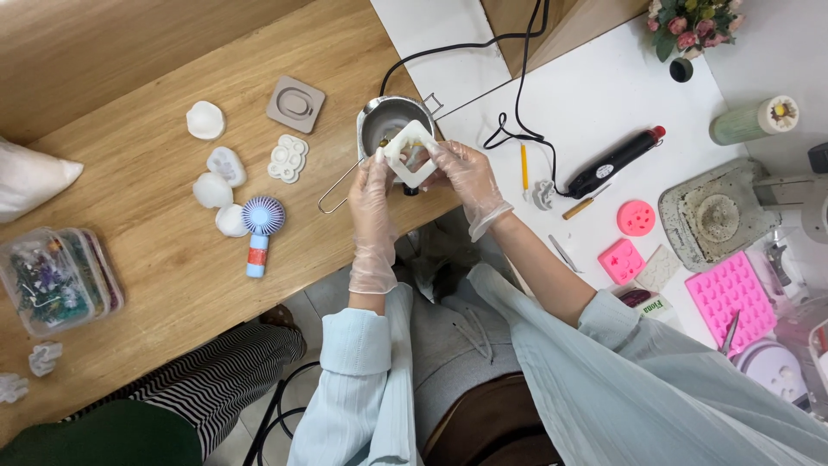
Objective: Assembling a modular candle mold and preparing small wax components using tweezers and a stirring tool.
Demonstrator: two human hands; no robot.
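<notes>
— Holding what, both hands?
— Left hand (373,185) and right hand (463,177), gloved, fingers closed on a white mould (409,154), one each side.
— Where?
— Over the steel pot (390,121) at the table (155,259) edge.
— Orientation?
— Squarish, turned diamond-wise; one corner points away from the person. No clear long axis.
— Nearby?
— Small fan (260,226), white moulds to the left.

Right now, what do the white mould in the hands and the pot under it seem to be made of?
The white mould looks like soft silicone: matte, slightly see-through, with rounded edges, though the softness is a guess. The pot looks like polished metal, probably steel: its rim shines and a thin wire handle sticks out. Both hands, left hand and right hand, wear thin clear plastic gloves.
</notes>
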